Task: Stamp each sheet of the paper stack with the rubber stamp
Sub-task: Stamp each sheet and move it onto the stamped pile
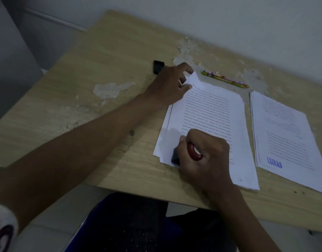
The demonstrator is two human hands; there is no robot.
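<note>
A stack of printed white paper point(211, 113) lies on the wooden table point(105, 51). My right hand point(205, 157) grips a rubber stamp point(191, 151) with a red handle and a dark base, and the base is pressed on the top sheet's near left corner. My left hand point(171, 84) pinches the far left corner of the top sheet, which is curled up. To the right lies a second pile of sheets point(287, 135); its top sheet bears a blue "LUNAS" mark point(274, 162) at its near left corner.
A small black cap or ink pad point(158, 66) sits on the table just left of my left hand. A colourful pencil point(225, 79) lies beyond the stack. The tabletop's surface is peeling in pale patches. A wall runs close behind the table.
</note>
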